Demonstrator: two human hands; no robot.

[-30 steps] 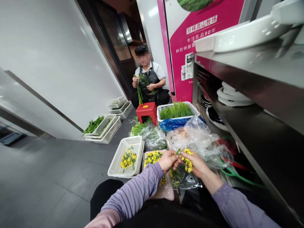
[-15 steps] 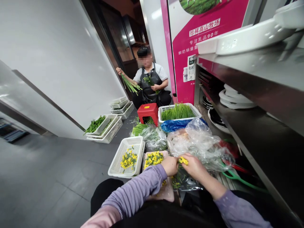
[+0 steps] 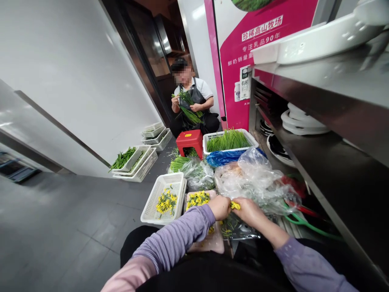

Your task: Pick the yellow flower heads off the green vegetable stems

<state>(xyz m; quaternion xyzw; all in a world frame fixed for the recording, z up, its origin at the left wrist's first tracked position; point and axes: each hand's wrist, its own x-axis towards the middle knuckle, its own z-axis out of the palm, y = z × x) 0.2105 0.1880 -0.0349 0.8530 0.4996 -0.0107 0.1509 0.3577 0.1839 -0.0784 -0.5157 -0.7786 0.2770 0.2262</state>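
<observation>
My right hand point(image 3: 248, 211) is closed on a small bunch of yellow flowers point(image 3: 235, 205), whose petals stick out between the fingers. My left hand point(image 3: 220, 207) is closed in a pinch right beside them; what its fingertips hold is hidden. Below the left wrist lies a pink tray point(image 3: 209, 244) with yellow flowers point(image 3: 197, 199) at its far end. Green stems and flower bits point(image 3: 228, 228) are scattered on dark plastic point(image 3: 247, 232) under my hands. To the left, a white perforated basket point(image 3: 148, 209) holds more yellow flowers point(image 3: 167, 202).
Clear plastic bags point(image 3: 249, 176) lie beyond my hands, near green-handled scissors or a similar tool point(image 3: 299, 221). A steel shelf point(image 3: 328, 162) with dishes borders the right. A co-worker point(image 3: 194, 101) sits behind a red stool point(image 3: 189, 140) and a basket of green stalks point(image 3: 227, 140).
My hands stay close together at the flowers, with only a slight shift. The co-worker's raised hand has come down and inward to the green stalks held in front of the body.
</observation>
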